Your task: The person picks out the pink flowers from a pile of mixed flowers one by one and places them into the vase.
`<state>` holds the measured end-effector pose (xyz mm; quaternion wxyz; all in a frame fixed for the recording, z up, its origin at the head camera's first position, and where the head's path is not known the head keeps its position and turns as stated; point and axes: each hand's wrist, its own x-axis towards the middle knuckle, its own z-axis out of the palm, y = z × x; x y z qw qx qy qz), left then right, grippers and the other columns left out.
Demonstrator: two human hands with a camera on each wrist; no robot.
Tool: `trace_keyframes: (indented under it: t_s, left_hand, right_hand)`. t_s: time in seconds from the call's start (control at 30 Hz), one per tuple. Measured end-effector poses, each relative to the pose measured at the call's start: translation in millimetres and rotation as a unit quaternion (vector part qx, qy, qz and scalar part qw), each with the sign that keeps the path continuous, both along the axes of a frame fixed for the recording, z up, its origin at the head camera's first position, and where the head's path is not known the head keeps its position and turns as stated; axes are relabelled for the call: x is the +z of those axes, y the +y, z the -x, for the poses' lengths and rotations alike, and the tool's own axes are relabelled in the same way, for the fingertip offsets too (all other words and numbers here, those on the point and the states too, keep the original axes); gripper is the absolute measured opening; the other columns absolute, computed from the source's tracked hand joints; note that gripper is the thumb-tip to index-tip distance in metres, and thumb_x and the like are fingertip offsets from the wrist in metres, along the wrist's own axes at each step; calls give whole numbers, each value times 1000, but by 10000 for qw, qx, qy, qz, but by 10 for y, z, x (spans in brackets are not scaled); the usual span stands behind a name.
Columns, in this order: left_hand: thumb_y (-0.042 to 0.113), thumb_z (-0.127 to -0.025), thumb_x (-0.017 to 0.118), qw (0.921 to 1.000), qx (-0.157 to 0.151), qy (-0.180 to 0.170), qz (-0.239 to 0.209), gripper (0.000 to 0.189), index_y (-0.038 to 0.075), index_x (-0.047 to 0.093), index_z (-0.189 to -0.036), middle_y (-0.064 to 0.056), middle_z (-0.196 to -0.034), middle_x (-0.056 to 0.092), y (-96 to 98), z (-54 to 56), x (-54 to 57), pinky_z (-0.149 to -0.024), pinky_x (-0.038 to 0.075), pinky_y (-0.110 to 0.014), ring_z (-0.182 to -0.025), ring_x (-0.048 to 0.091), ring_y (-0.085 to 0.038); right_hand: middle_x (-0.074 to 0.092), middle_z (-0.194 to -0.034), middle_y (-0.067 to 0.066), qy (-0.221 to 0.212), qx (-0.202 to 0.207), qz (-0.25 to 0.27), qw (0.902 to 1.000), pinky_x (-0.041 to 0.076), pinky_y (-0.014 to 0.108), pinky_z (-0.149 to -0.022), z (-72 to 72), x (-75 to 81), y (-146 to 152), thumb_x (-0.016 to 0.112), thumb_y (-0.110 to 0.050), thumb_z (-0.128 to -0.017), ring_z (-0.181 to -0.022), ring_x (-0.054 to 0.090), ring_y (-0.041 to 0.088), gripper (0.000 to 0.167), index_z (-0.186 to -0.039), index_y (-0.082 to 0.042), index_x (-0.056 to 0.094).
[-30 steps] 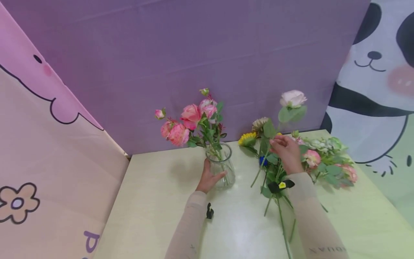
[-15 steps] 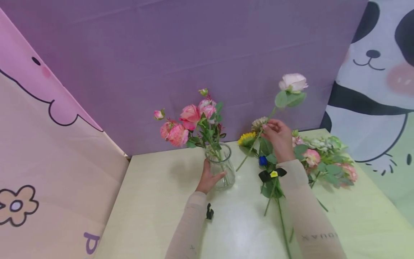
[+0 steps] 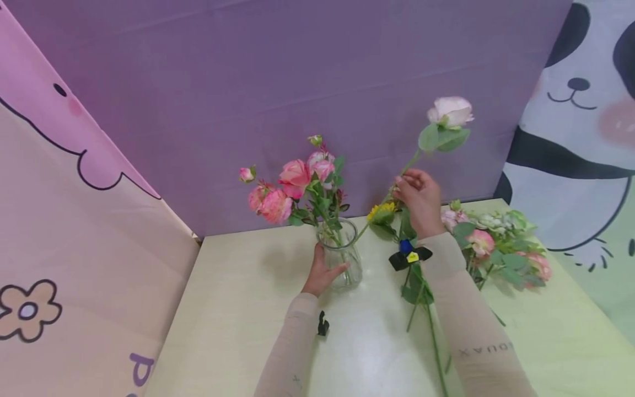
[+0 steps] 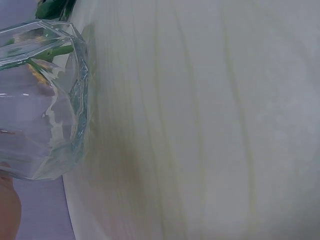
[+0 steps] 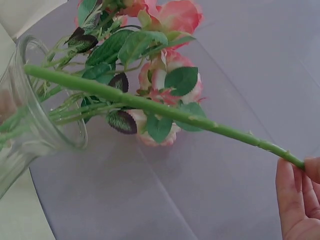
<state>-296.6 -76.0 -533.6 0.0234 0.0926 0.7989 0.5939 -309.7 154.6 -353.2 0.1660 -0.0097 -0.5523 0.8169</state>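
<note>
My left hand (image 3: 322, 273) grips the side of a clear glass vase (image 3: 351, 269), thumb across its front. Several pink artificial flowers (image 3: 294, 179) stand in the vase, leaning left. My right hand (image 3: 420, 201) pinches the stem of a pale pink artificial rose (image 3: 450, 112), its bloom raised up to the right. In the right wrist view, the green stem (image 5: 165, 110) slants across, and its cut end overlaps the vase rim (image 5: 75, 140). The left wrist view shows the vase's thick base (image 4: 70, 120) at its left edge, with part of the hand below.
Right of the vase lie a yellow sunflower (image 3: 381, 214) and a small blue flower (image 3: 405, 246). More pink and pale green flowers (image 3: 481, 242) lie heaped at the table's right, with long stems (image 3: 435, 347) toward the front. A purple cloth wall (image 3: 248, 110) stands behind the table.
My right hand has lifted the pale pink rose and moved it up and left, bringing its stem end from above the loose flowers to the vase rim. My left hand stays on the vase.
</note>
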Motion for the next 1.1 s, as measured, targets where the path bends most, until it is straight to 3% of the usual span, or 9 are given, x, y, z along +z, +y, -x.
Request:
trace_keyframes:
  t_s: [0.1,0.27,0.5,0.77,0.87,0.97,1.1]
  left_hand:
    - [31,-80,75,10000,72,-11,-6,94,19,13,-149,-9,-157,15,0,43,-95,-116,12,-49,-143,12,-27]
    - [34,-78,76,9999,89,8,-130,96,18,14,-148,-12,-156,16,1,58,-136,-115,12,-51,-143,12,-29]
    - [35,-77,76,9999,101,-71,-106,97,16,14,-149,-12,-156,15,2,53,-128,-116,11,-51,-143,11,-29]
    - [34,-78,76,9999,106,-12,-120,98,14,13,-149,-12,-157,14,4,54,-130,-116,10,-50,-144,11,-29]
    - [32,-78,76,9999,93,0,-135,97,13,13,-149,-13,-156,14,5,27,-78,-116,10,-51,-144,10,-29]
    - [30,-78,76,9998,107,28,-149,97,12,13,-149,-14,-156,14,8,33,-82,-116,10,-50,-143,10,-30]
    - [31,-77,77,9997,117,110,-164,97,13,14,-149,-13,-156,15,3,65,-138,-116,11,-50,-143,11,-29]
  right_hand:
    - [57,-89,3,79,-81,124,9999,56,18,-65,28,25,-52,62,3,-86,-75,59,11,17,-100,-4,54]
    - [59,-82,0,165,-261,208,9993,56,19,-61,77,16,-143,60,8,-85,-69,60,9,18,-93,-8,55]
    - [60,-84,-1,141,-214,-394,9989,56,19,-63,82,-86,-295,61,5,-86,-72,61,8,17,-95,-8,54]
    - [60,-83,-2,374,-65,-910,9951,56,20,-64,57,-204,-450,60,7,-86,-72,61,6,18,-102,3,53]
    - [61,-87,4,364,11,-1423,9891,55,19,-64,43,-262,-488,61,5,-86,-71,60,4,21,-105,8,53]
    - [61,-95,14,264,81,-1958,9803,54,18,-66,27,-327,-529,62,0,-87,-74,58,2,25,-109,9,53]
    - [59,-106,25,83,289,-2258,9737,56,23,-71,0,-404,-586,62,-4,-88,-78,57,3,28,-113,7,53]
